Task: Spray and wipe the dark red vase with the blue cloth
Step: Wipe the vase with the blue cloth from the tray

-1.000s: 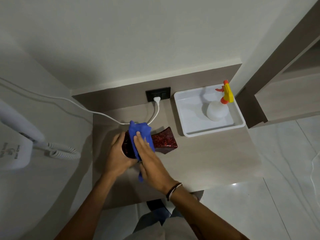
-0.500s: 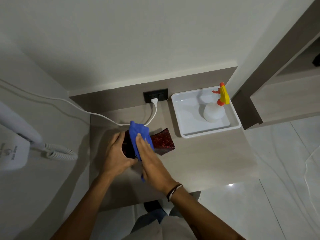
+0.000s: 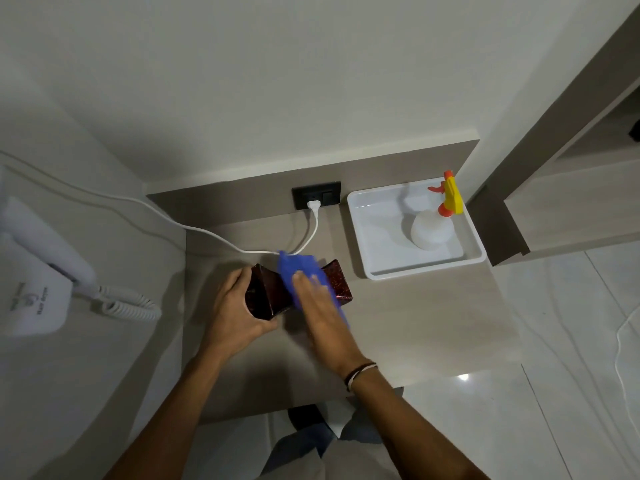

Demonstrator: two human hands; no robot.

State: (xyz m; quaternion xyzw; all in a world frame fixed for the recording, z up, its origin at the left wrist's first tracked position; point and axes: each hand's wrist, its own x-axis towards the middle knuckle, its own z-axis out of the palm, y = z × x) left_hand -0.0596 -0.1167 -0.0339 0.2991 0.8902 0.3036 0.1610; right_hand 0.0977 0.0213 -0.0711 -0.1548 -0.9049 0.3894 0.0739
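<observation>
Near the counter's (image 3: 398,327) back-left corner, your left hand (image 3: 239,313) clamps the glossy, slippery-looking, probably fragile dark red vase (image 3: 273,292); right hand (image 3: 322,310) presses the soft blue cloth (image 3: 298,268) flat on it.

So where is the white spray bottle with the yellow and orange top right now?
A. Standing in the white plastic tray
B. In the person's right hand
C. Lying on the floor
A: the white spray bottle stands upright inside the white plastic tray, with neither hand touching it.
</observation>
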